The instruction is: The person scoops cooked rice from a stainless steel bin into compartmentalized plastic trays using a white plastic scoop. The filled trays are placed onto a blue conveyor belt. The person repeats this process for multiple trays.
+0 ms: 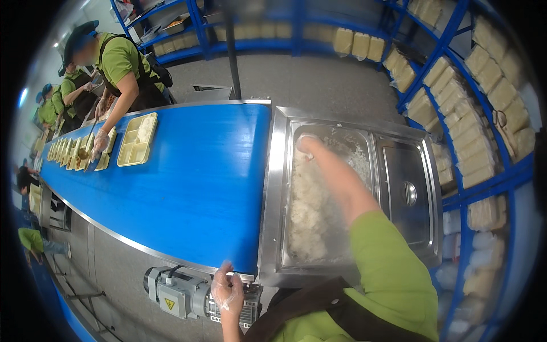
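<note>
My right hand [306,144], in a clear plastic glove, reaches into the far left corner of a steel pan [372,154] of cooked white rice [308,218]. Its fingers are partly hidden, so I cannot tell whether it grips anything. The rice is heaped along the pan's left side, with steam over the middle. My left hand [227,287], also gloved, is at the near right corner of the blue conveyor belt [196,179], above the motor; it holds nothing and its fingers are apart. A pale yellow compartment tray [133,153] with rice in one compartment lies on the belt's far side.
A lidded steel pan [408,194] adjoins the rice pan on the right. Below the belt's near edge is a grey motor [179,293]. A co-worker [124,64] leans over several filled trays with a ladle [85,149]. Blue shelves [444,55] hold wrapped stacks of trays.
</note>
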### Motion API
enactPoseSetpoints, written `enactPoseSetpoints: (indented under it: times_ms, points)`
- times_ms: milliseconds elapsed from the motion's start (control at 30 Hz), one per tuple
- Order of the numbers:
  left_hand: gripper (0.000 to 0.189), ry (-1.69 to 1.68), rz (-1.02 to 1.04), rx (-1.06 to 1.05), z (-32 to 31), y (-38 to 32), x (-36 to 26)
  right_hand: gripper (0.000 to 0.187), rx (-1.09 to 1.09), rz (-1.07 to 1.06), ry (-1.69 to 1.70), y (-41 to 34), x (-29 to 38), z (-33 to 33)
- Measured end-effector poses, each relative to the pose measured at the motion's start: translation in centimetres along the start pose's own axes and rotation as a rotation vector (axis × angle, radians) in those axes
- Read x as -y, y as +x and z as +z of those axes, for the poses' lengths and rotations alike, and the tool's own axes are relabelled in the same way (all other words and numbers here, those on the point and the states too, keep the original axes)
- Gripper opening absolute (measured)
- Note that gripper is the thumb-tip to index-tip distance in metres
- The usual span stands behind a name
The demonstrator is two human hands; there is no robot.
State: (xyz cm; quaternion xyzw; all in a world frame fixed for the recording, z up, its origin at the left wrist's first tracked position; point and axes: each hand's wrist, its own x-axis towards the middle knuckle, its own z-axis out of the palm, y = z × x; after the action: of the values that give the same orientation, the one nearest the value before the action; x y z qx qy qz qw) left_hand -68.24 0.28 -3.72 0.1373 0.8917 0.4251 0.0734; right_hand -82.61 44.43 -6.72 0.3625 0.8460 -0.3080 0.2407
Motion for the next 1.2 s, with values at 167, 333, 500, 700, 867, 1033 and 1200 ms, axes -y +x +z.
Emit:
enactPoseSetpoints:
  times_ms: [167, 333, 500, 700, 867, 1033, 1200]
  points:
    - [0.031, -0.002, 0.069, 0.034, -0.2, -0.4, 1.8, 0.045, -0.178, -0.051, 0.086, -6.0, -0.2, -4.0]
    - [0.03, -0.025, 0.273, 0.061, 1.0, 0.8, -1.0, 0.051, -0.462, -0.086, 0.034, -12.6, -6.2, -5.4]
    - [0.029, -0.12, 0.392, 0.08, 3.2, -0.2, -6.0, 0.022, -0.682, -0.273, 0.126, -17.5, -21.3, 5.3]
    - [0.024, 0.009, 0.476, 0.237, 8.5, -7.8, -7.7, 0.027, -0.39, -0.488, -0.083, -31.2, -29.2, 21.6]
    - [0.03, 0.072, 0.55, 0.524, 15.2, -18.0, -10.1, 0.027, -0.284, -0.55, 0.196, -39.2, -33.7, 26.1]
    - [0.043, 0.287, 0.832, 0.902, 18.7, -25.1, -16.0, 0.027, -0.306, -0.329, 0.201, -43.9, -43.0, 26.5]
    - [0.044, 0.489, 0.9, 1.05, 18.8, -29.5, -16.6, 0.031, -0.29, 0.276, 0.56, -46.7, -61.0, 36.4]
